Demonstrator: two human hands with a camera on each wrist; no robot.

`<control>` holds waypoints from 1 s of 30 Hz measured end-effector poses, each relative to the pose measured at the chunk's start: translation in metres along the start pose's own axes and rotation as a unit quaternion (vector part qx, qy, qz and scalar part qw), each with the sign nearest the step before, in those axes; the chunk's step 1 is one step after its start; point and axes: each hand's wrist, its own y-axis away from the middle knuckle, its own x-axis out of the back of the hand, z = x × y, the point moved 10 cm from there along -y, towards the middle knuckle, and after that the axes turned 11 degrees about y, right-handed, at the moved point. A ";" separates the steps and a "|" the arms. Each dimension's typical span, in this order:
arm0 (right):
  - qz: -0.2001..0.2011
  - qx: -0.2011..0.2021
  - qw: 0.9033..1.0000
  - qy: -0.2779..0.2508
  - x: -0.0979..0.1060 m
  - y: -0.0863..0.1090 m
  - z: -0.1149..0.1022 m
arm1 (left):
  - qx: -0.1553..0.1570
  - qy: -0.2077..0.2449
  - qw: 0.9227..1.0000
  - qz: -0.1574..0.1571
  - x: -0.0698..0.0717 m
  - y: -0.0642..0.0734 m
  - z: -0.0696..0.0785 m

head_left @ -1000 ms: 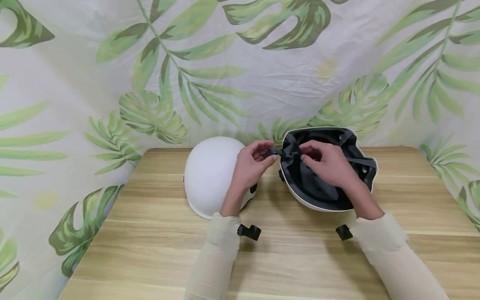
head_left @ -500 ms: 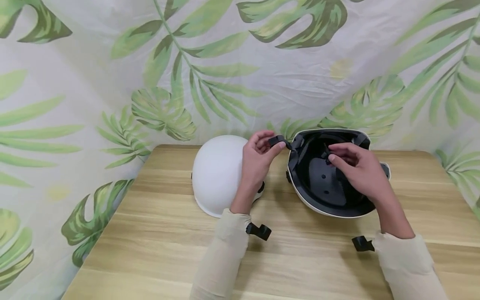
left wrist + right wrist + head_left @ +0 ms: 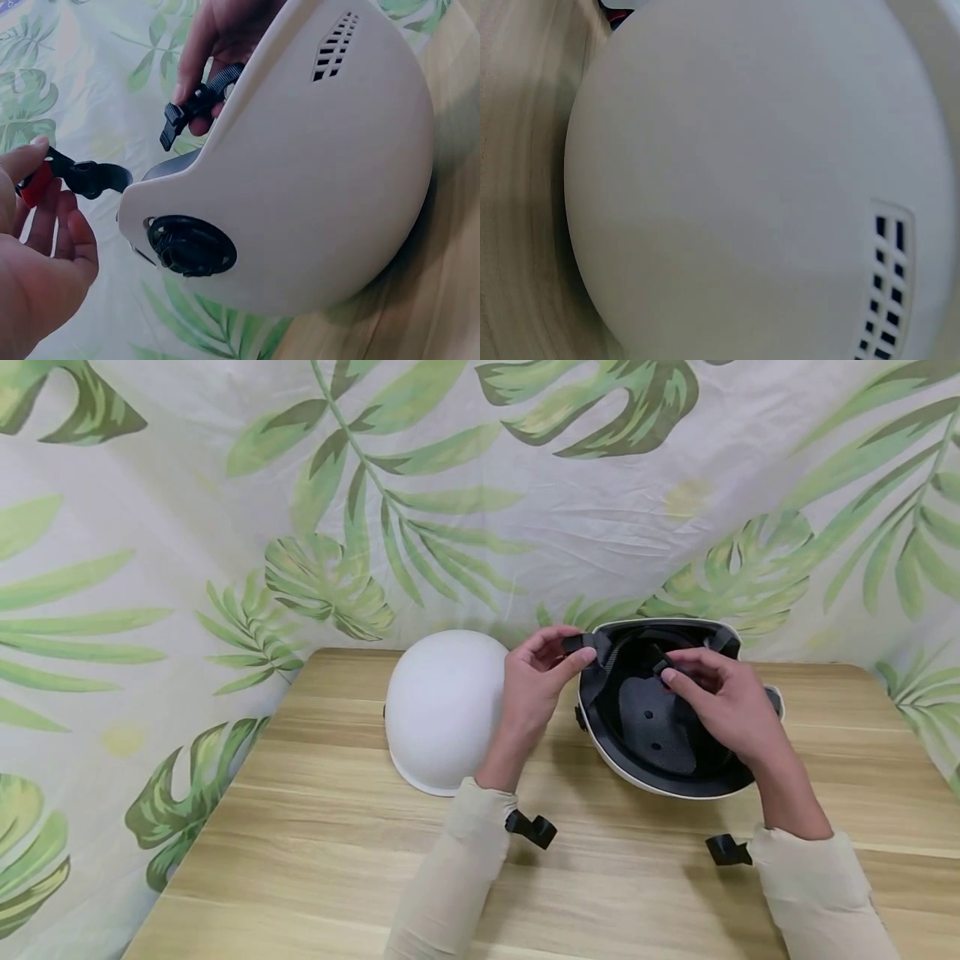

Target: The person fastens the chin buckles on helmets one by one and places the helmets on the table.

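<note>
On the tabletop (image 3: 600, 902), the upturned helmet (image 3: 315, 176) has one strap end (image 3: 84, 178) pinched by the left hand's (image 3: 534, 685) fingers and another strap (image 3: 184, 120) by the right hand's (image 3: 722, 700); keeping both untwisted should help them lie flat.

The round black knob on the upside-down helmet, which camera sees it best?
The left wrist view: it shows the knob big and nearly face-on on the helmet, nothing blocking it. The head view catches just a dark bit at the helmet's left edge. The right wrist view shows white shell and vents, no knob.
</note>
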 end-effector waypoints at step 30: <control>0.021 -0.012 0.987 -0.162 -0.014 -0.004 0.009 | -0.027 -0.201 0.974 -0.102 -0.035 0.000 -0.022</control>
